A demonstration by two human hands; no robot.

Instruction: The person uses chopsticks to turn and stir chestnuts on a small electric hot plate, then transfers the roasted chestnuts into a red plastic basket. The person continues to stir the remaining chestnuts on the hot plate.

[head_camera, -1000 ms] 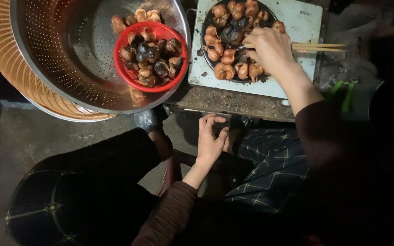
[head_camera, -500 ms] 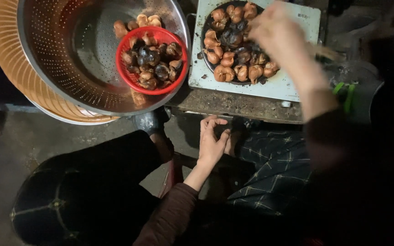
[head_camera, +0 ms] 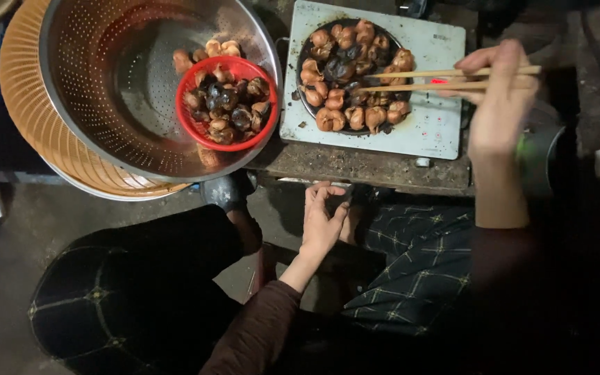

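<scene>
- The right hand was closed around a pair of wooden chopsticks, held level with their tips reaching over the right side of a dark round pan.
- The chopstick tips lay among the pieces at the pan's right edge; whether a piece was actually pinched between them could not be determined.
- The pan sat on a pale flat cooktop and was packed with brown, glossy, shell-like pieces, a few darker ones in the middle.
- The left hand held nothing; its fingers were loosely curled and it rested low, below the worn edge of the table, near the person's knee.
- A small red basket of similar pieces, several of them darker, sat inside a large perforated metal colander, itself nested in an orange woven basket. A few loose pieces lay just behind the red basket.
- Assessment of progress: the pan was full and being tended, so cooking appeared under way. The red basket was still well filled, suggesting a further batch remained; degree of doneness could not be judged.
</scene>
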